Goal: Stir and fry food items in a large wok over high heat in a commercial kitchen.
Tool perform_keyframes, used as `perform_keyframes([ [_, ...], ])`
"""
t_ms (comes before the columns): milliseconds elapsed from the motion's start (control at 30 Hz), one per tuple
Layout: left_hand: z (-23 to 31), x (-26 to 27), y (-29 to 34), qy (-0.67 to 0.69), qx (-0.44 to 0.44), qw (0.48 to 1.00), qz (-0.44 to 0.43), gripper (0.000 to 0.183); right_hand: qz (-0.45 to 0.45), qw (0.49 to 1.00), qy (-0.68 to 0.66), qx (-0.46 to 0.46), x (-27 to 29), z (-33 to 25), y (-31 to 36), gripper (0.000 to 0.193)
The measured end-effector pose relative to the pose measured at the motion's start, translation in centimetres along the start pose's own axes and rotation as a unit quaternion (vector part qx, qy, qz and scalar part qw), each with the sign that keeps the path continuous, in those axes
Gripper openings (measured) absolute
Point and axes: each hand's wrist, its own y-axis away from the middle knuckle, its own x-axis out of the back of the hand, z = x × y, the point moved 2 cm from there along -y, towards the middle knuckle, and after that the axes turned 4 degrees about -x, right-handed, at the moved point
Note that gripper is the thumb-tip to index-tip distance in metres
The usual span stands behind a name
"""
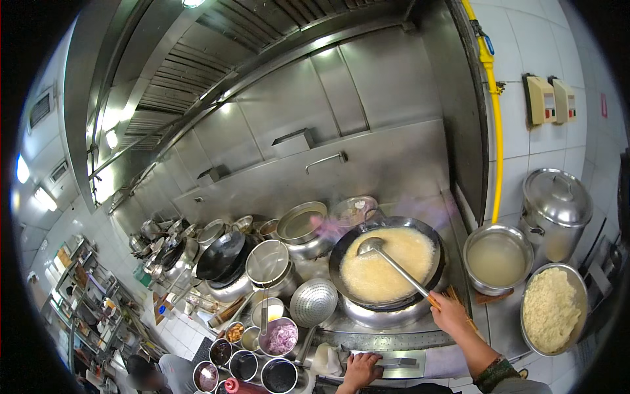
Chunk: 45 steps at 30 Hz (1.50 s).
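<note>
My right hand [453, 314] is closed round the wooden end of a long-handled ladle [400, 272]. The ladle's bowl rests at the surface of pale yellow, foamy liquid [387, 279] in a large black wok [336, 259] on the stove. Lower down, my left hand [362, 372] lies on the stove's front edge, its fingers spread and nothing visible in them. A whitish cloth [326, 360] is just left of it, and a flat metal handle [398, 362] just right. A perforated strainer [314, 303] lies left of the wok.
Bowls of chopped purple onion [282, 338] and dark sauces [279, 375] crowd the lower left. A second wok [223, 255] sits further left. On the right stand a pot of cloudy liquid [499, 259], a bowl of pale crumbly food [552, 310] and a lidded pot [558, 207]. A person [172, 374] is at lower left.
</note>
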Motion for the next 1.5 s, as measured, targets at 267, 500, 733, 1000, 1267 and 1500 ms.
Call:
perform_keyframes([
  [267, 0.7, 0.2, 0.0, -0.008, 0.024, 1.0, -0.008, 0.05, 0.017, 0.999, 0.033, 0.022, 1.5, -0.7, -2.3, 0.052],
  [500, -0.1, -1.7, 0.1, -0.025, 0.042, 0.999, 0.021, 0.052, -0.077, 0.996, 0.032, -0.04, 2.8, -0.3, -1.9, 0.055],
  [733, 0.5, -1.3, -0.4, -0.018, 0.066, 0.997, 0.023, 0.049, -0.071, 0.997, 0.036, -0.001, 4.4, 1.3, 0.8, 0.057],
  [1000, 0.4, -1.4, 0.4, -0.002, 0.041, 0.997, 0.07, 0.05, -0.043, 0.997, 0.042, -0.042, 7.0, 0.1, 5.0, 0.052],
  [1267, -0.1, -1.1, 1.0, 0.037, 0.018, 0.993, 0.106, 0.045, 0.043, 0.997, 0.059, -0.033, 9.7, -3.1, 9.2, 0.048],
  [1500, -0.6, -0.8, 1.6, 0.049, 0.006, 0.989, 0.137, 0.042, 0.087, 0.994, 0.038, -0.058, 12.3, -6.6, 12.2, 0.042],
])
